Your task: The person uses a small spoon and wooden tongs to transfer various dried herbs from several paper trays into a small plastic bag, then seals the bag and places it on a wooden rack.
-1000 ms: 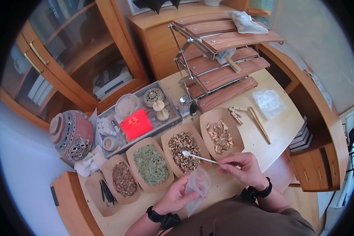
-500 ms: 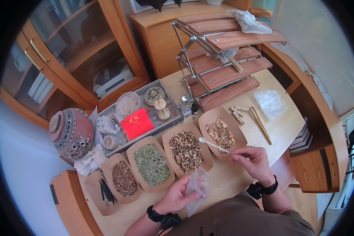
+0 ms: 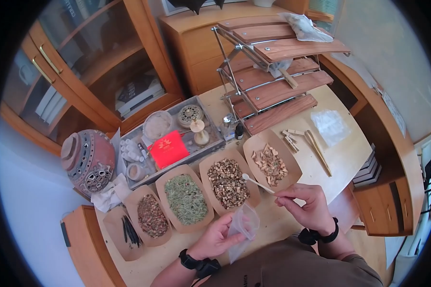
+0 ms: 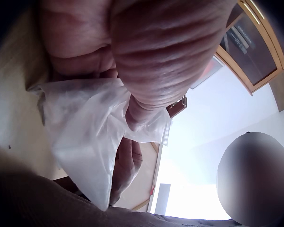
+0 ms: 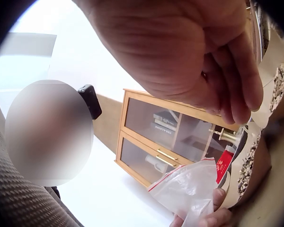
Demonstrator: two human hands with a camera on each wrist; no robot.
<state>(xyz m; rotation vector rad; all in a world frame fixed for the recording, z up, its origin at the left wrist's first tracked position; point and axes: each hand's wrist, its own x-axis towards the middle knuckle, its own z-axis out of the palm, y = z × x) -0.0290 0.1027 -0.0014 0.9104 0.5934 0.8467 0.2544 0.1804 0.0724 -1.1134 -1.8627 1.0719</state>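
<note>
In the head view the left hand (image 3: 215, 239) holds a clear zip bag (image 3: 243, 229), its mouth spread, at the table's near edge. The right hand (image 3: 307, 206) pinches the handle of a small white spoon (image 3: 257, 182), whose bowl is over the edge between the tray of brown chopped pieces (image 3: 227, 184) and the tray of pale chips (image 3: 270, 165). The left wrist view shows the thumb pressing into the bag (image 4: 85, 137). In the right wrist view the bag (image 5: 189, 187) stands beyond the right hand (image 5: 180, 52); the spoon is hidden there.
Further left are trays of green herb (image 3: 184, 198), reddish bits (image 3: 152, 217) and dark sticks (image 3: 129, 232). Behind stand a grey tray (image 3: 210, 149) with a red packet (image 3: 168, 149), a patterned pot (image 3: 88, 160) and a slatted wooden rack (image 3: 282, 88). Tongs (image 3: 318, 153) lie right.
The right hand with the spoon has moved to the right from over the brown pieces, then slightly down toward the near edge. The left hand still holds the bag in nearly the same place.
</note>
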